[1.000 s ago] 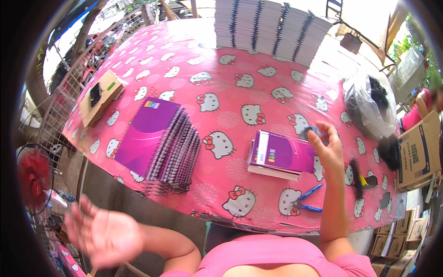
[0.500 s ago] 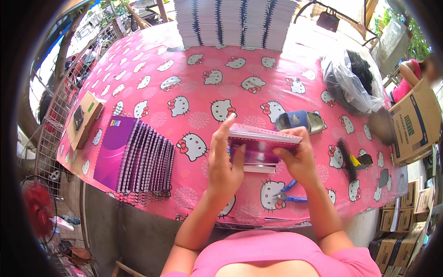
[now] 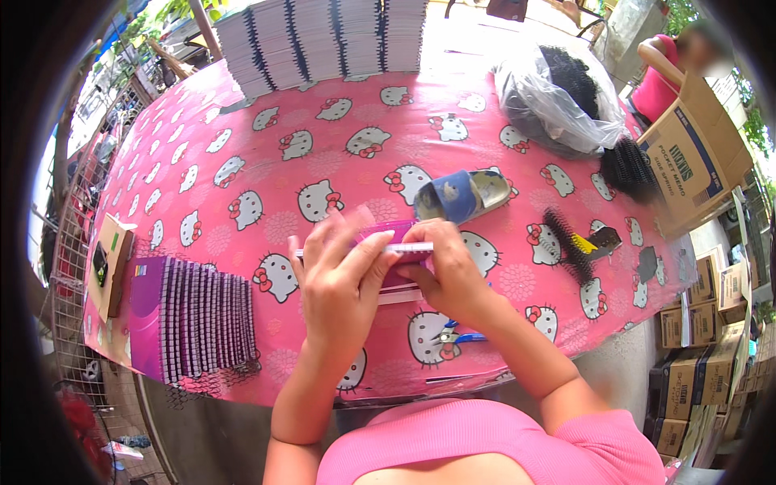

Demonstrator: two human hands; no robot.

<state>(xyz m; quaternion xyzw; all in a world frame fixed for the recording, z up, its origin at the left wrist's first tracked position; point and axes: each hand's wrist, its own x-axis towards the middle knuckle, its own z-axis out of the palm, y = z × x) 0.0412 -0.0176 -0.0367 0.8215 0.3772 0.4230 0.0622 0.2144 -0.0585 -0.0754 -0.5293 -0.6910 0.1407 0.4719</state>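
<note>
Pink cartoon-cat tablecloth (image 3: 267, 162) covers the whole table, outdoor stall setting. Purple notebook (image 3: 394, 242) is held just above the cloth at the near centre of the table, edge-on, with a small stack of purple notebooks (image 3: 400, 287) under it on the cloth. Left hand (image 3: 339, 279) wraps it from the left, fingers spread along the top edge, thumb side hidden. Right hand (image 3: 444, 271) grips the right end, fingers curled and pressed together on the notebook's edge. Blue-handled scissors (image 3: 453, 335) lie on the cloth just beside the right wrist. Blue sandal (image 3: 461, 194) sits just beyond the hands. Row of spiral-bound purple notebooks (image 3: 190, 319) is fanned out at the left near edge, small cardboard box (image 3: 109, 259) beside it. Black spiral coils (image 3: 566, 242) lie to the right, more in a clear plastic bag (image 3: 550, 101). White paper stacks (image 3: 323, 36) line the far edge. Another person in pink (image 3: 663, 69) stands far right behind a large carton (image 3: 695, 153).
</note>
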